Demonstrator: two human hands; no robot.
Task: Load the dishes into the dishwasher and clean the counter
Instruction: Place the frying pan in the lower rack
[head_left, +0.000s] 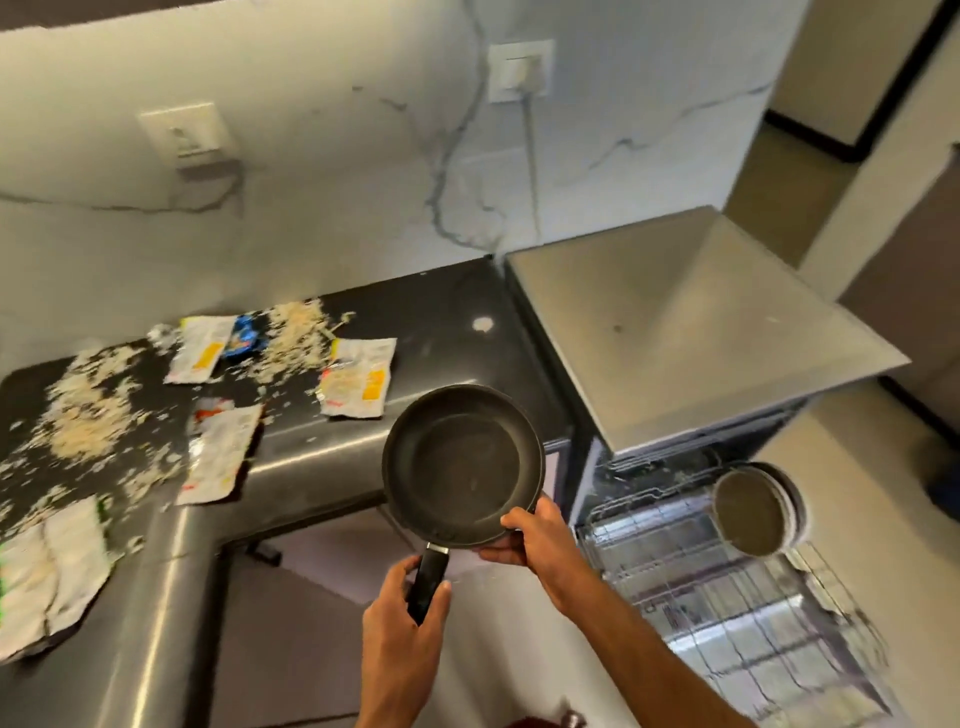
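Bright, even light — soft motion blur throughout, wide-angle bending at edges.

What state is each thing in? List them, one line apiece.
Frying pan: empty, held level in the air between counter and dishwasher.
Left hand: grips the pan handle.
Right hand: holds the pan rim.
Dishwasher: open, lower rack pulled out.
Pot: in the rack, tipped on its side.
Counter: dirty, strewn with crumbs.
Packets: torn open, lying flat.
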